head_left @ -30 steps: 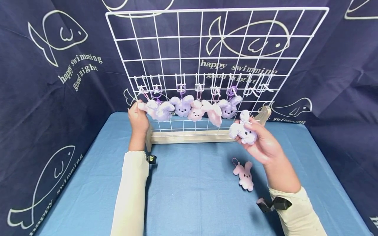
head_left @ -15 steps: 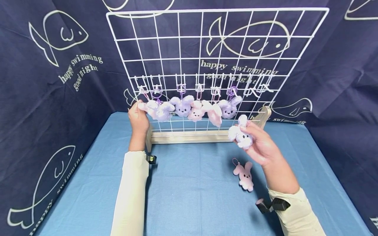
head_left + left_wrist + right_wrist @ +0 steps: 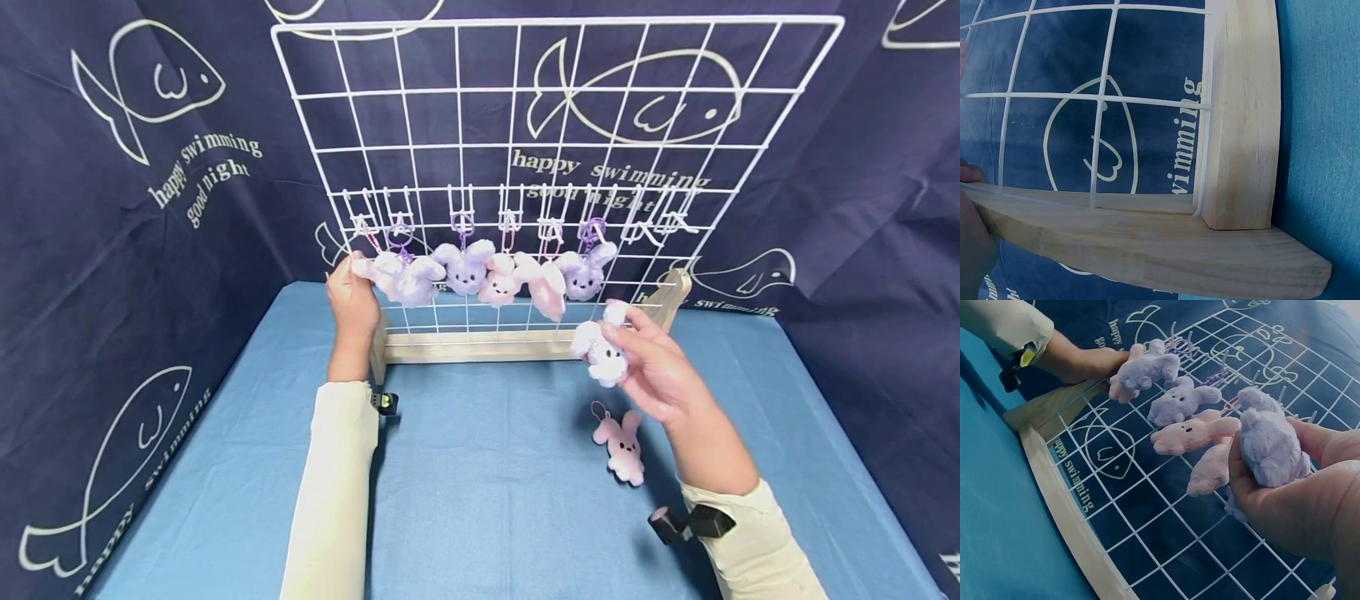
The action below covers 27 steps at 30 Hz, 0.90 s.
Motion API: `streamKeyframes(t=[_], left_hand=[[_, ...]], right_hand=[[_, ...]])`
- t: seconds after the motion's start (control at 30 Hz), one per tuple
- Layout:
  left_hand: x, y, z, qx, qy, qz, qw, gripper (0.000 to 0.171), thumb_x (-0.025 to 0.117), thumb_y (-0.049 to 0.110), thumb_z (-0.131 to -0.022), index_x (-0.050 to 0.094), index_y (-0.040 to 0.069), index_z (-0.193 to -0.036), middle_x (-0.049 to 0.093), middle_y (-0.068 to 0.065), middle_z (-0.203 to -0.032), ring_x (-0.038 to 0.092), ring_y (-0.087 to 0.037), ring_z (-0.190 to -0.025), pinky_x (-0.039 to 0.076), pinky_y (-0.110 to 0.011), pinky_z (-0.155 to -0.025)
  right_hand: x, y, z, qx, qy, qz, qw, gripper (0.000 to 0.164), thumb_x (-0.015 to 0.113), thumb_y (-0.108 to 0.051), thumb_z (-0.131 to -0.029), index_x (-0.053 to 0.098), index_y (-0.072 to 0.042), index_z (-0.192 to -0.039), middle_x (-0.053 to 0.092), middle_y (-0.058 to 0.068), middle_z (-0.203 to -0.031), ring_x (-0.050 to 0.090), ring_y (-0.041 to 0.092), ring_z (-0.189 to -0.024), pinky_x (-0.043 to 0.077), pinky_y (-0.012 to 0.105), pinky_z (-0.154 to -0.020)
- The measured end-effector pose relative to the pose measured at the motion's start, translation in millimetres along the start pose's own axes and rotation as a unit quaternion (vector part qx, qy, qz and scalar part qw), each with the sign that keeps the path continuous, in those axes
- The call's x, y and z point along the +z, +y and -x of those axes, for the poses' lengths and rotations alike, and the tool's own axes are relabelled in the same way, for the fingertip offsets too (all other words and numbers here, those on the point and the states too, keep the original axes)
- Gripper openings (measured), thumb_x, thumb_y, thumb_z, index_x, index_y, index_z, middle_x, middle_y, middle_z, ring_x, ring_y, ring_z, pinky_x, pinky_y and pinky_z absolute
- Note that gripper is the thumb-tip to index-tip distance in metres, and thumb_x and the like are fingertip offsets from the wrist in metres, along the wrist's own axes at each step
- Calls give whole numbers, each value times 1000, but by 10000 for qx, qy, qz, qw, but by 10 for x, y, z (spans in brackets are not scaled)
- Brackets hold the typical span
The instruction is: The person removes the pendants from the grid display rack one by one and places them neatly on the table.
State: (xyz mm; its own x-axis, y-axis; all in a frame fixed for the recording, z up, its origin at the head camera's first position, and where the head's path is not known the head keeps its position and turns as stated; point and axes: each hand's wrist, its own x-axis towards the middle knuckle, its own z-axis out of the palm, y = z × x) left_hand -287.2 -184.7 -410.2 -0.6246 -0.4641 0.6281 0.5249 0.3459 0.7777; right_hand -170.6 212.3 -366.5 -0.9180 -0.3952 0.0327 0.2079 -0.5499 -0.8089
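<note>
My right hand (image 3: pixel 660 367) holds a pale lavender plush bunny charm (image 3: pixel 606 357) in front of the rack's lower right part. In the right wrist view the bunny's (image 3: pixel 1269 440) furry back shows between the thumb and fingers. At the rack's left side my left hand (image 3: pixel 352 300) grips the stand's wooden foot (image 3: pixel 1147 250), with fingers partly out of the left wrist view. Several plush bunnies hang in a row on hooks of the white wire grid (image 3: pixel 517 148), among them a purple one (image 3: pixel 463 268) and a pink one (image 3: pixel 501 283). A pink bunny charm (image 3: pixel 624 450) lies on the table.
The blue cloth table (image 3: pixel 480 475) spreads in front of the stand's wooden crossbar (image 3: pixel 480 348). Bare white hooks (image 3: pixel 675 221) stick out at the grid's right end. A navy curtain (image 3: pixel 187 275) with fish prints surrounds the back and sides.
My right hand has brought the lavender bunny slightly down and to the left, with the bunny tilting a little. My left hand stays on the stand.
</note>
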Motion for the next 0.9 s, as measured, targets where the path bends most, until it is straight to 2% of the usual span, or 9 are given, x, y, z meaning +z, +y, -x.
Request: streamKeyframes(t=[0.1, 0.17, 0.37, 0.53, 0.67, 0.8, 0.9], left_hand=[[14, 7, -2, -57, 57, -55, 10000, 42, 52, 14, -104, 45, 20, -63, 41, 20, -64, 39, 1, -61, 30, -18, -63], [29, 10, -4, -77, 107, -73, 9999, 42, 51, 11, -103, 44, 20, -63, 40, 20, -64, 38, 2, -61, 29, -18, -63], [40, 18, -1, -81, 134, -42, 9999, 43, 50, 9, -103, 43, 21, -62, 40, 17, -63, 38, 2, -61, 28, -18, -63], [21, 8, -9, 39, 64, 100, 9999, 42, 52, 15, -104, 46, 22, -62, 44, 14, -64, 41, 0, -61, 31, -18, -62], [31, -8, -15, -28, 124, 45, 9999, 43, 52, 13, -104, 46, 21, -62, 43, 16, -64, 40, 1, -61, 31, -17, -63], [39, -8, -8, -101, 155, 10, 9998, 44, 50, 10, -104, 45, 23, -62, 41, 20, -64, 39, 2, -62, 30, -17, -64], [32, 7, -2, -57, 131, 39, 9999, 43, 51, 10, -104, 45, 21, -63, 41, 18, -64, 40, 2, -62, 30, -17, -64]], right_hand=[[-13, 7, -4, 37, -37, 274, 9996, 24, 47, -4, -111, 61, -16, -127, 76, 2, -104, 77, 14, -91, 63, 26, -76], [-17, 12, -6, 37, 13, 532, 9986, 24, 47, -6, -112, 63, -16, -127, 76, -1, -104, 76, 11, -90, 62, 25, -74], [-20, 30, -13, -134, 621, 1263, 9900, 17, 54, -12, -110, 69, -19, -114, 75, -7, -95, 72, 6, -82, 59, 22, -71], [-44, 44, -19, -287, 986, 1642, 9811, 18, 59, -4, -106, 71, -17, -106, 74, -8, -93, 70, 4, -81, 59, 20, -72], [-72, 60, -29, -322, 1138, 2006, 9725, 22, 63, 2, -102, 72, -18, -100, 72, -8, -93, 68, 4, -85, 58, 18, -75], [-127, 81, -35, -351, 1059, 2448, 9631, 25, 66, 6, -98, 72, -19, -99, 73, -9, -90, 69, 3, -84, 58, 18, -75], [-161, 84, -34, -357, 957, 3044, 9470, 25, 71, 6, -95, 72, -19, -100, 74, -11, -90, 68, 2, -79, 57, 18, -73]])
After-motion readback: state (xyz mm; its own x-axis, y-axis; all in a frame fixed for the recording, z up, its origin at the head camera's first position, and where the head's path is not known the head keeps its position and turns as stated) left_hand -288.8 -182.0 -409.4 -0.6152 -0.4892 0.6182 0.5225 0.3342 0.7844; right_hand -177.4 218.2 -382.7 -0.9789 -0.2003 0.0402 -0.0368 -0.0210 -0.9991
